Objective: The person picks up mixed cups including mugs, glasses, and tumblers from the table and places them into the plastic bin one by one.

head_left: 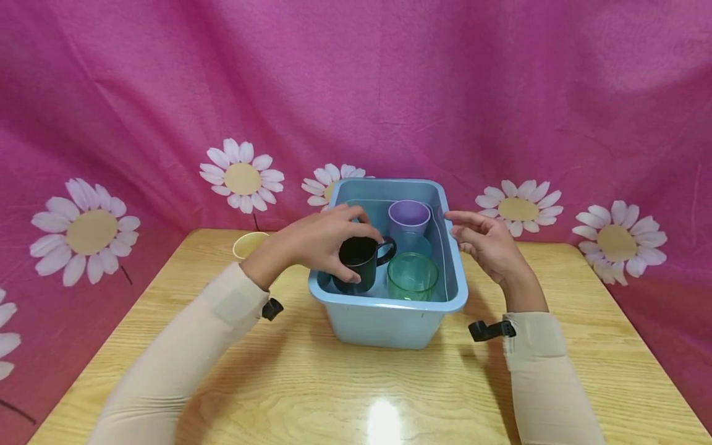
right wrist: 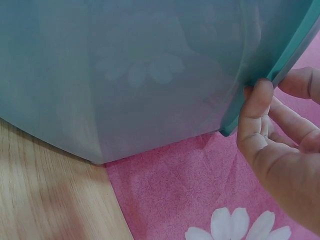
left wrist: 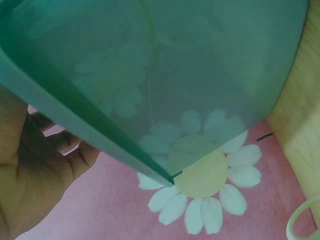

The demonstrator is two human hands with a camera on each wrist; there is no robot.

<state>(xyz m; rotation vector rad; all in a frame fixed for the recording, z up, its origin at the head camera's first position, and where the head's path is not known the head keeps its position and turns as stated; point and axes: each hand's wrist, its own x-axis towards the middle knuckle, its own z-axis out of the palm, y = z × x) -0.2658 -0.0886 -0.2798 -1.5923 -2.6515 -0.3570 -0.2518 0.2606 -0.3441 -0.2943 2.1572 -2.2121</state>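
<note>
My left hand (head_left: 325,238) reaches over the near left of the blue plastic tub (head_left: 384,324) and grips a black mug (head_left: 368,271) by its rim, thumb on the near side. The mug stands upright inside the tub, its handle towards the right. Beside it is a green see-through glass (head_left: 411,278), with a bluish cup (head_left: 416,244) and a purple cup (head_left: 410,217) behind. At the tub's right side my right hand (head_left: 483,241) pinches the rim (right wrist: 290,52) between thumb and fingers. The left wrist view shows the left hand (left wrist: 35,170) partly hidden by the tub.
A pale yellow cup (head_left: 247,245) stands on the wooden table (head_left: 311,389) left of the tub, partly covered by the left wrist. Behind the table hangs a pink cloth (head_left: 378,93) with white daisies. Each wrist carries a small black camera mount (head_left: 489,331).
</note>
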